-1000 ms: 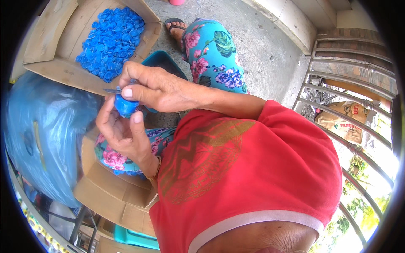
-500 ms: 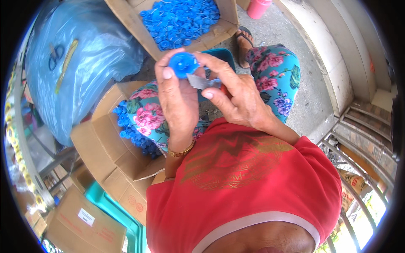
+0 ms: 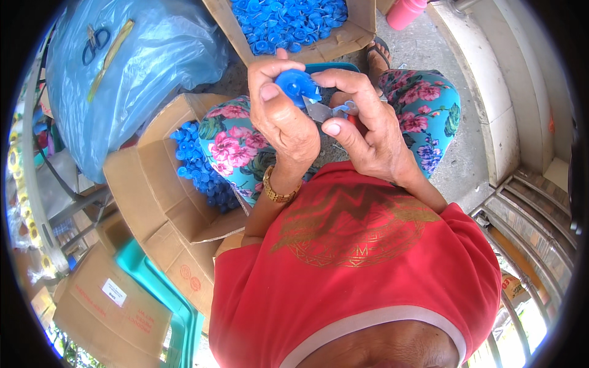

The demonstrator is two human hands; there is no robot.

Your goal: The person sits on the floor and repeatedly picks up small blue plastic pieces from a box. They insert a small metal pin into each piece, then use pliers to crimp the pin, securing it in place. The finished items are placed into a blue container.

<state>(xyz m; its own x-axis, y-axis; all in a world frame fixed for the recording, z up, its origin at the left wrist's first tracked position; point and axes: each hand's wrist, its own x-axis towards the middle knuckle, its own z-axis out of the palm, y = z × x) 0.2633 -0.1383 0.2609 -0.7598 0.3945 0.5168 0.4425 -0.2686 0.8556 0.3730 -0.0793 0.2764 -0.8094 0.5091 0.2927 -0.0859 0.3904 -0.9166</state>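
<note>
A blue plastic piece [image 3: 291,84] is held in the upper middle of the frame, pinched between the thumb and fingers of the left hand [image 3: 285,116]. A short blade [image 3: 319,111] is gripped in the curled right hand [image 3: 371,132], whose index finger is stretched toward the piece's right edge. The blade is set at the ragged lower right rim; whether it is touching cannot be made out. For neat trimming, the piece is best kept steady in the left hand and turned in small steps, with short, shallow strokes made along the rim. The left thumb should be kept out of the blade's line, and care is needed for the right index finger, which is placed close above it.

Above the hands, the near wall of a cardboard box [image 3: 363,38] and the rim of a teal tray [image 3: 334,66] should be cleared. On the left, movement is bounded by a flowered trouser leg [image 3: 230,144] and a second carton [image 3: 132,172]. More elbow room seems to be offered toward the right, over the concrete floor [image 3: 472,153].
</note>
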